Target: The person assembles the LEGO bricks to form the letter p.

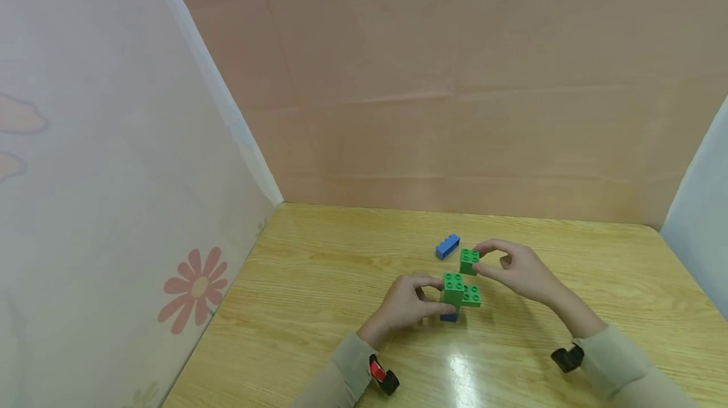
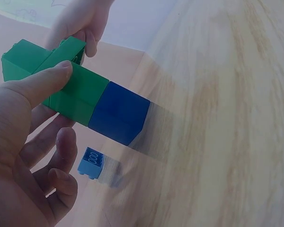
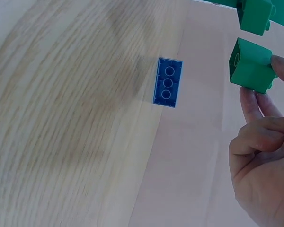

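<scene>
The green brick is off the table, studs up, at the far side of the brick stack and slightly to its right, with a gap between the two. The right hand pinches it between thumb and fingertips, the grip closed only to the brick's width.

The stack stands upright, with a dark blue brick at the bottom, green above it, and a green side piece jutting right below the top. Whether its base rests fully on the table is hard to tell. The left hand steadies it from the left, thumb on the near side and index finger behind, drawn in to the stack's width; its other fingers are loosely bent.

The step in hand looks like adding the green brick to the stack. The next move seems to call for lining its hollow underside up with free studs and pressing down while the left hand braces; which studs are meant cannot be told.

Farther off and left of the held brick, a blue brick lies on its side on the wooden table. A tan panel closes the far side.
</scene>
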Motion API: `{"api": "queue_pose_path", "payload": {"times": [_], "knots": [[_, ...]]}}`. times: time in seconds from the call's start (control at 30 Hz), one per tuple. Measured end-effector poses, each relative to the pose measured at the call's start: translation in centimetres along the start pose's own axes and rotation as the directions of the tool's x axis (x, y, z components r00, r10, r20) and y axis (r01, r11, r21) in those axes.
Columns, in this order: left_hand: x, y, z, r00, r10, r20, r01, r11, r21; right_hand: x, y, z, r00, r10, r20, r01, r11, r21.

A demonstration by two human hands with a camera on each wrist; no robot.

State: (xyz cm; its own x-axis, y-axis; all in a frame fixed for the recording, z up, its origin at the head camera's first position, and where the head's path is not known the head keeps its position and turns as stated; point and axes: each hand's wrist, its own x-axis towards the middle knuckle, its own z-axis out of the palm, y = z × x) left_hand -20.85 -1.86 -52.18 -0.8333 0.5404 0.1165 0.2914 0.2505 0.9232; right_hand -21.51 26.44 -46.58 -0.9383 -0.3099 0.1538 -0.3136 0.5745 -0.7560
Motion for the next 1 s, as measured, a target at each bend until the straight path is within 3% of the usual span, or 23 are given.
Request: {"api": "queue_pose_path", "payload": {"times": [1.0], "knots": [[0.1, -0.2, 0.0, 1.0, 0.01, 0.004, -0.01, 1.0, 0.013, -2.5, -1.6, -0.9, 0.998, -0.062, -0.017, 0.062, 0.998, 0.015]]}}
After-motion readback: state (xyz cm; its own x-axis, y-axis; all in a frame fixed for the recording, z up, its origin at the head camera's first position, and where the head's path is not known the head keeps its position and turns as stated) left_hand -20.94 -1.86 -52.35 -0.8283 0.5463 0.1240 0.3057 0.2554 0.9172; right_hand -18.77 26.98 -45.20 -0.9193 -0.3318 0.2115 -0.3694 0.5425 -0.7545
